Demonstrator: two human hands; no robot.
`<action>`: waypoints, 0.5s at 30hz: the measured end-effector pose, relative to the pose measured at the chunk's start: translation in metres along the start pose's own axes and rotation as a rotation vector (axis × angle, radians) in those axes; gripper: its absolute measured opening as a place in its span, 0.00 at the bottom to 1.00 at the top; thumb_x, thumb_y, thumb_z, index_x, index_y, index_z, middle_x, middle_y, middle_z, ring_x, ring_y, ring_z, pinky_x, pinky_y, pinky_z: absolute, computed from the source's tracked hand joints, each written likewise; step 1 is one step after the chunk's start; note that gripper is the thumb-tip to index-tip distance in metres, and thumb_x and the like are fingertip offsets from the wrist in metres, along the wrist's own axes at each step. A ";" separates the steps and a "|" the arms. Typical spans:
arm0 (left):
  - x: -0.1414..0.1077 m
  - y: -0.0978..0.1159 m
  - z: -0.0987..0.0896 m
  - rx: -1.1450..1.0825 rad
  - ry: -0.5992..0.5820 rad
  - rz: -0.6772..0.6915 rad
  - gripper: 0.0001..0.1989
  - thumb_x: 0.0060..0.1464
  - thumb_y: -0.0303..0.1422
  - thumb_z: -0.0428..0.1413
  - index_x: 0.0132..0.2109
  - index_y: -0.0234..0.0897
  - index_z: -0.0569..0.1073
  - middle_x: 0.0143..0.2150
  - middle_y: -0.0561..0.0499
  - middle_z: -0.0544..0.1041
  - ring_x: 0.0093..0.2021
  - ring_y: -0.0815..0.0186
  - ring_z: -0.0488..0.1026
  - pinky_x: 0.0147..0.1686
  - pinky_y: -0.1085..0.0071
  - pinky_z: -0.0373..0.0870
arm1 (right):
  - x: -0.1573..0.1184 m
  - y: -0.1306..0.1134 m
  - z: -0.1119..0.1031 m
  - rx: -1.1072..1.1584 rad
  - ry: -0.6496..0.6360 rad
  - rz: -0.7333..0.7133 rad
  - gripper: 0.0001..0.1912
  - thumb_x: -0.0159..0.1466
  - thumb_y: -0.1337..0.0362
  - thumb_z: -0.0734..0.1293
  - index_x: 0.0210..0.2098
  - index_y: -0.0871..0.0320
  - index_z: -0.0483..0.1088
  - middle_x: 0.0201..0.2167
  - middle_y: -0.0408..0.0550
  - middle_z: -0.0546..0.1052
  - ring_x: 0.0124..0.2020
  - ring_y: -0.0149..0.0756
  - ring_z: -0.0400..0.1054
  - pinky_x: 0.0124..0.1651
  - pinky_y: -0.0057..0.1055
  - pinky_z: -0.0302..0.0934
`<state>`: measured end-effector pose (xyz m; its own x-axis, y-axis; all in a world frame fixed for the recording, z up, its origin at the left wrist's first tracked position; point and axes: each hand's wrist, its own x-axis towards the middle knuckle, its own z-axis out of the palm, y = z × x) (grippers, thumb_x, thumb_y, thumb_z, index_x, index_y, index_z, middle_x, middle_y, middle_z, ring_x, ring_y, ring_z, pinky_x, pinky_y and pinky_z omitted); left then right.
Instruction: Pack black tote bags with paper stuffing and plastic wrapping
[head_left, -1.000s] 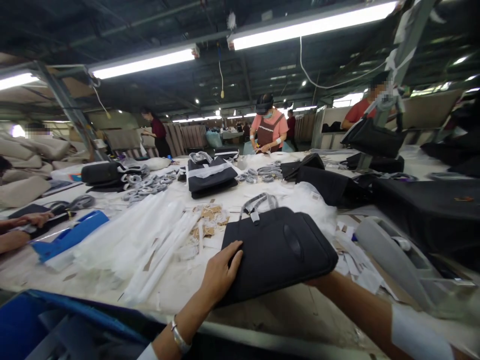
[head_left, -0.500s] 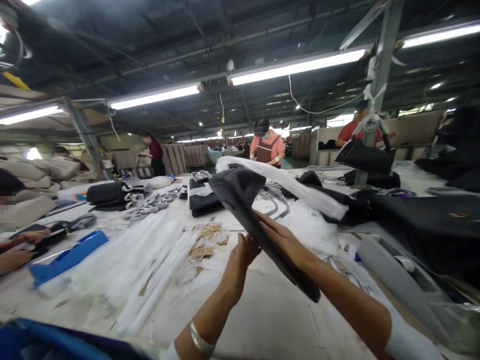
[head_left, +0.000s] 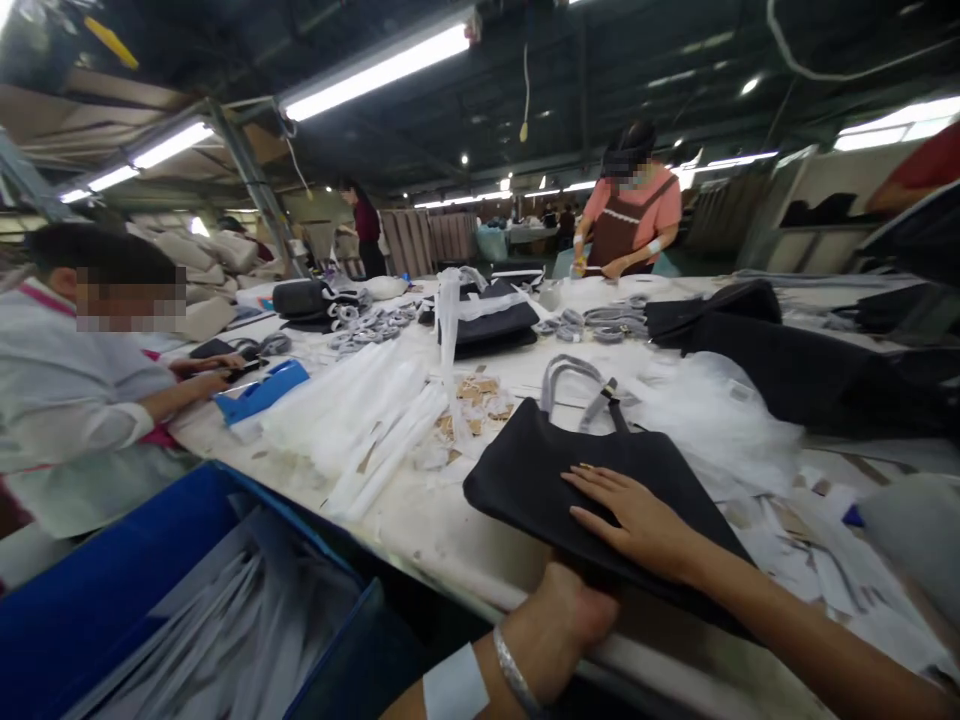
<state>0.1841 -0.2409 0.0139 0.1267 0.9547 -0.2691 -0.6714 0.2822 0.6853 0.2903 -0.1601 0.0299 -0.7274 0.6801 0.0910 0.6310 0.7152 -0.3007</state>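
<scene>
A flat black bag lies tilted over the table's near edge, its wrapped grey handles pointing away from me. My right hand rests flat on the bag's upper face, fingers stretched and a little apart. Under the bag's near edge is my left hand, its fingers hidden or blurred there. A silvery bracelet and a white patch show on the left wrist. Beyond the bag, a white strip hangs down beside a stack of black bags.
White plastic sleeves and brown tags lie on the table. A blue bin of white strips stands front left. Co-workers are at the left and across the table. Crumpled clear plastic lies right.
The view has swung left and down. The black bag has gone from raised on edge to lying flatter and lower, with my right hand spread on top. The white strip now hangs away from it.
</scene>
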 end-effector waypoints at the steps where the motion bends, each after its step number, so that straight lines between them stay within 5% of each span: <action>1: -0.009 -0.001 -0.007 -0.074 -0.005 -0.065 0.19 0.64 0.44 0.49 0.50 0.36 0.75 0.53 0.42 0.75 0.51 0.57 0.73 0.53 0.60 0.69 | -0.001 0.003 0.005 -0.010 0.002 0.002 0.31 0.69 0.44 0.55 0.65 0.53 0.61 0.65 0.48 0.63 0.67 0.46 0.54 0.69 0.49 0.49; 4: -0.050 0.012 -0.035 -0.097 -0.133 -0.398 0.24 0.59 0.47 0.51 0.44 0.29 0.78 0.43 0.39 0.79 0.42 0.59 0.77 0.44 0.66 0.71 | -0.005 0.009 0.018 -0.074 0.023 0.013 0.32 0.68 0.43 0.55 0.66 0.50 0.60 0.66 0.47 0.62 0.67 0.49 0.55 0.66 0.53 0.53; 6: -0.080 0.037 -0.059 0.181 -0.166 -0.469 0.22 0.56 0.46 0.56 0.38 0.27 0.79 0.32 0.42 0.79 0.30 0.65 0.75 0.33 0.71 0.70 | -0.009 0.010 0.028 -0.133 0.075 0.005 0.32 0.68 0.42 0.55 0.67 0.49 0.58 0.67 0.46 0.61 0.66 0.50 0.56 0.65 0.55 0.54; 7: -0.091 0.052 -0.071 0.363 -0.120 -0.411 0.22 0.55 0.47 0.58 0.33 0.28 0.78 0.25 0.46 0.76 0.23 0.69 0.71 0.27 0.74 0.66 | -0.011 0.010 0.033 -0.160 0.109 -0.007 0.33 0.68 0.42 0.56 0.67 0.49 0.58 0.67 0.46 0.60 0.66 0.50 0.56 0.64 0.55 0.54; 9: -0.102 0.085 -0.095 0.575 0.178 -0.134 0.23 0.54 0.51 0.58 0.30 0.32 0.76 0.18 0.54 0.69 0.16 0.73 0.62 0.18 0.77 0.57 | -0.013 0.010 0.040 -0.203 0.168 -0.033 0.33 0.67 0.42 0.57 0.67 0.48 0.57 0.67 0.45 0.61 0.66 0.50 0.56 0.64 0.55 0.54; 12: -0.089 0.120 -0.124 0.558 0.619 0.283 0.20 0.50 0.49 0.63 0.37 0.35 0.75 0.28 0.51 0.75 0.25 0.72 0.68 0.21 0.79 0.60 | -0.014 0.008 0.045 -0.237 0.217 -0.056 0.32 0.67 0.44 0.58 0.67 0.49 0.58 0.66 0.46 0.62 0.64 0.50 0.57 0.62 0.54 0.56; 15: -0.055 0.129 -0.137 0.225 0.590 0.265 0.21 0.51 0.44 0.65 0.47 0.36 0.73 0.49 0.42 0.77 0.43 0.64 0.76 0.39 0.73 0.73 | -0.015 0.004 0.044 -0.252 0.258 -0.081 0.31 0.67 0.46 0.59 0.67 0.48 0.58 0.65 0.48 0.64 0.63 0.51 0.59 0.62 0.56 0.54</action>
<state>-0.0095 -0.2698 0.0237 -0.4831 0.8015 -0.3524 -0.4483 0.1193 0.8859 0.2918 -0.1746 -0.0143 -0.7061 0.6147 0.3514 0.6439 0.7639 -0.0424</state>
